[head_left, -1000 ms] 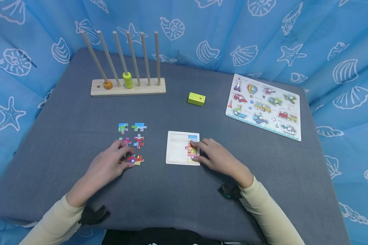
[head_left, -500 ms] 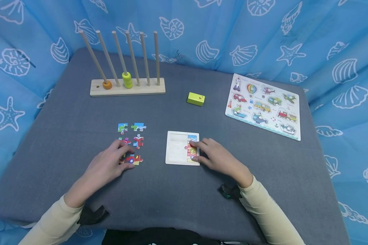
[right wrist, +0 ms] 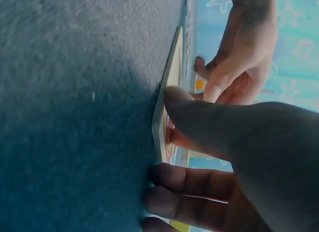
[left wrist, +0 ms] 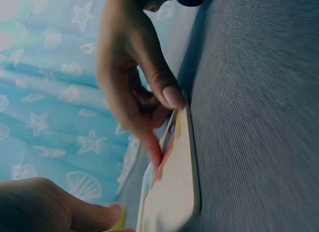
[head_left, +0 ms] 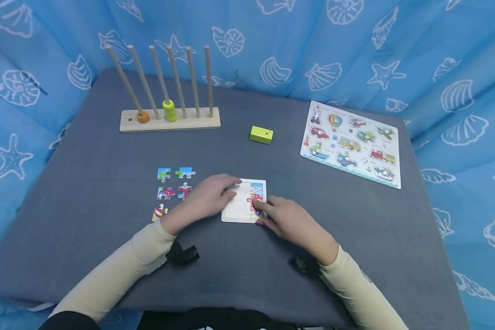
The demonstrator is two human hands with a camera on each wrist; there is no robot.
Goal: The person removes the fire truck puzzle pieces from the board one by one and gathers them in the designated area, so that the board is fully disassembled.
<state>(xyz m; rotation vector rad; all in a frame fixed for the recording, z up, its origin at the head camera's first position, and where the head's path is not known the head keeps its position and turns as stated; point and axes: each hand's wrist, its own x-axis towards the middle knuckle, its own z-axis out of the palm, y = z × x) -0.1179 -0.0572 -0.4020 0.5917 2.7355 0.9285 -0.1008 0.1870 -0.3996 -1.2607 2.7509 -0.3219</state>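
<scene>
My right hand (head_left: 297,224) rests at the right side of a square wooden puzzle tray (head_left: 235,211), its index finger on a filled strip of jigsaw pieces (head_left: 257,189) and its thumb at the near rim. In the right wrist view that thumb lies on the rim and other fingertips touch the table. My left hand (head_left: 204,197) reaches over the tray's left part, thumb and index finger above it; no piece shows between them. Loose jigsaw pieces, among them a green-and-blue one (head_left: 163,174) and a red-and-yellow one (head_left: 159,212), lie at the left, partly behind the left hand and wrist.
A pegged wooden stand (head_left: 189,123) with orange and green beads stands at the back left. A yellow-green block (head_left: 261,134) lies behind the tray. To the right lies a vehicle picture board (head_left: 334,158). A blue shell-patterned curtain (head_left: 247,73) borders the table.
My left hand has moved right from the loose pieces to the tray. The red car piece beside its fingers no longer shows. My right fingers have shifted slightly towards the tray's near edge.
</scene>
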